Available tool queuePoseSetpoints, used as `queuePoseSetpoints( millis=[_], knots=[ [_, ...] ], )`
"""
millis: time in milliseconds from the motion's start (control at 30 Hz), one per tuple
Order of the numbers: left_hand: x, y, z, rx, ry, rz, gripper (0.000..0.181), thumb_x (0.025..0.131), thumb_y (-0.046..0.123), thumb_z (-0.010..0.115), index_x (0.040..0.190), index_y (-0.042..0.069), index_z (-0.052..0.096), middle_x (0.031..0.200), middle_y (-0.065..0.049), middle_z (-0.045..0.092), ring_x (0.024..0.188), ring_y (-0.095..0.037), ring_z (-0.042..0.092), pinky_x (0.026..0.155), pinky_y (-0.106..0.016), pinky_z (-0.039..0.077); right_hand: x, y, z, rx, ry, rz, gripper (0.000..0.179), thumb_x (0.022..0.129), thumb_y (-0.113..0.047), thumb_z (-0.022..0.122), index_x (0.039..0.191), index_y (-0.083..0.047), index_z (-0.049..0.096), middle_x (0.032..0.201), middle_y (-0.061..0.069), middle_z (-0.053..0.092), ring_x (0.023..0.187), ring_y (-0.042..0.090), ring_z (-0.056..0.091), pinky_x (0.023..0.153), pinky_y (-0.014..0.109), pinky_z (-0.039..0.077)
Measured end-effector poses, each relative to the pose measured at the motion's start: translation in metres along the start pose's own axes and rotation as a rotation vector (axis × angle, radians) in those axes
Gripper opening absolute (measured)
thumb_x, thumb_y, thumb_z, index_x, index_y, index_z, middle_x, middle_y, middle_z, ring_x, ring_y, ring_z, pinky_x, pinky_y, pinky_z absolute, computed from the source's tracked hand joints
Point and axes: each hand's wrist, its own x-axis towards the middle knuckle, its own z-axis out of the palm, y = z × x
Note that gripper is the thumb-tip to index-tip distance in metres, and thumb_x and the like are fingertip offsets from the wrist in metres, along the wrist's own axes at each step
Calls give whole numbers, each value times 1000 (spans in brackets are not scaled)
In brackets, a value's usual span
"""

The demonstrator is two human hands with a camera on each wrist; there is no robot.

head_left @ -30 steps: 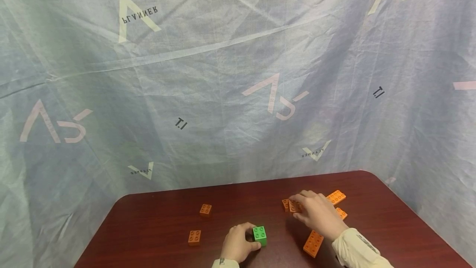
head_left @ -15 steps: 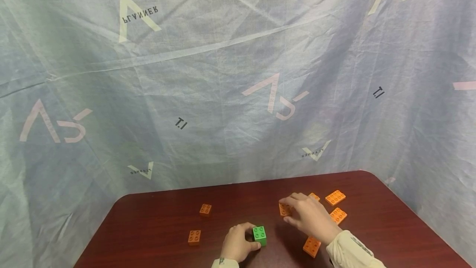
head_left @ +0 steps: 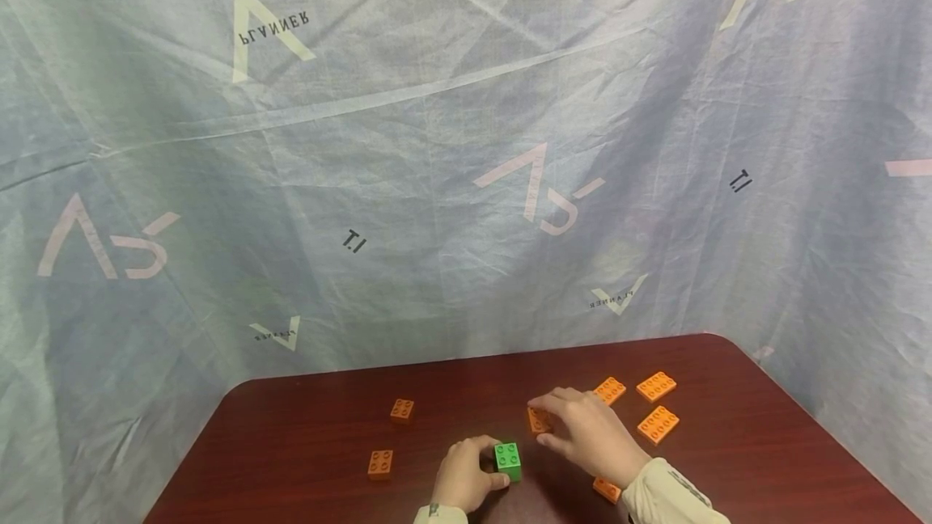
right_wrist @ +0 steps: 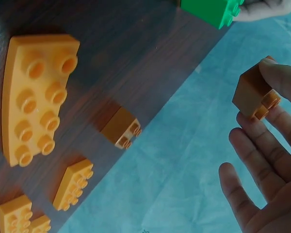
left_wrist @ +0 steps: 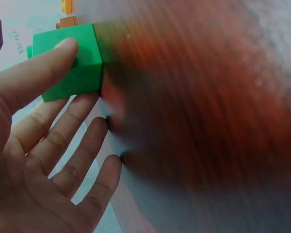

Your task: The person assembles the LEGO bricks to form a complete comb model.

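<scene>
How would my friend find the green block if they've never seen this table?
Start with the dark red table in front of the big printed cloth. Low in the head view, find the left hand, pinching the green block. It has four studs on top and, unlike all the orange blocks, it's green.

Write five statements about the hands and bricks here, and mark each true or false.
1. The left hand holds the green brick. True.
2. The right hand holds nothing. False: it pinches an orange brick.
3. The green brick shows four studs on top. True.
4. The rear left brick and the front left brick are touching. False: bare table lies between them.
5. The pinched orange brick is apart from the green brick. True.
</scene>
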Motion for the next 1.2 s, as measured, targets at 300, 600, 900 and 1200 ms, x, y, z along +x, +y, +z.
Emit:
queuePoseSetpoints(
  millis=[300,600,900,1200],
  knots=[
    [0,-1,-1,-2,-10,-9,34,65,18,81,96,14,67,87,5,64,83,-19,58,73,-47,46,3,-9,11,51,-5,-23,38,74,-33,74,108,-21,65,97,-9,61,85,10,57,72,35,48],
    [1,-3,0,-14,-29,-19,34,66,18,81,96,14,67,87,4,63,81,-19,58,73,-47,47,6,-16,20,98,-63,-51,37,76,-34,72,110,-21,64,98,-11,60,87,9,57,73,34,49],
    [1,-4,-1,-11,-14,15,35,64,19,82,96,13,67,84,6,64,77,-16,59,70,-44,48,10,-24,26,80,-81,-78,35,74,-32,74,106,-20,66,93,-10,59,80,7,55,68,30,48],
    [2,-3,0,-8,-30,-20,35,65,21,81,96,14,68,86,4,64,80,-19,59,71,-47,47,14,-26,31,82,-114,-92,33,74,-32,74,105,-22,67,94,-10,58,80,8,54,68,30,49]
  ],
)
